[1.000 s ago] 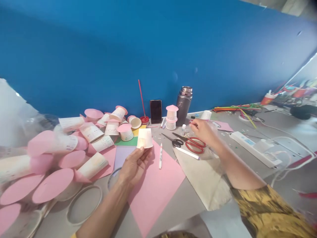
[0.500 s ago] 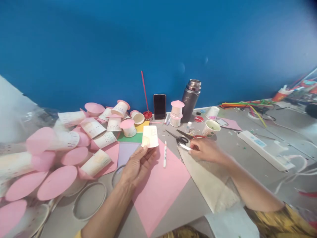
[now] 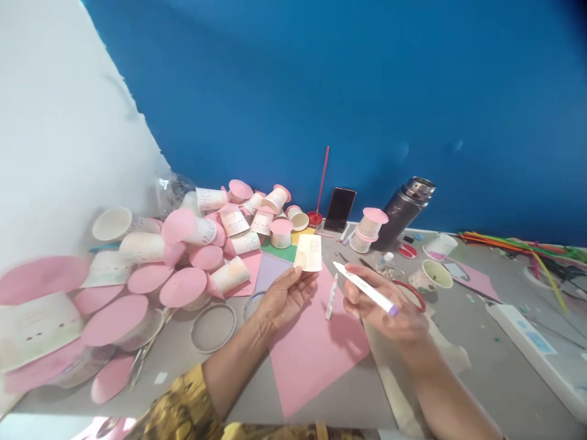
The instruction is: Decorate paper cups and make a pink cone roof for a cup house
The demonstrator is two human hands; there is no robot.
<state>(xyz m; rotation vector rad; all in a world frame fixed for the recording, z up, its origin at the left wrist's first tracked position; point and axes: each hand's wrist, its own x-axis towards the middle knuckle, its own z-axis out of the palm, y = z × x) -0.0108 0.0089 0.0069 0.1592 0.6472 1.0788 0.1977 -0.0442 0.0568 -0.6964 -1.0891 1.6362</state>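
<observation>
My left hand [image 3: 287,294] pinches a small white paper cup [image 3: 309,252], upside down, above the table's middle. My right hand [image 3: 389,308] is closed round a white marker [image 3: 365,288] with a purple end, its tip pointing toward the cup. Both hands hover over a pink paper sheet [image 3: 312,354]. A second white marker [image 3: 331,297] lies on that sheet between my hands.
A pile of paper cups with pink round lids [image 3: 202,256] fills the left. Along the blue wall stand a phone [image 3: 340,209], a lidded cup stack [image 3: 369,229] and a steel flask [image 3: 403,205]. Red scissors [image 3: 413,290], two open cups [image 3: 431,275], a power strip [image 3: 532,333] and coloured sticks [image 3: 513,244] lie right.
My right hand came back from the far right, took the white marker off the cloth and raised it beside the cup. The view swung left.
</observation>
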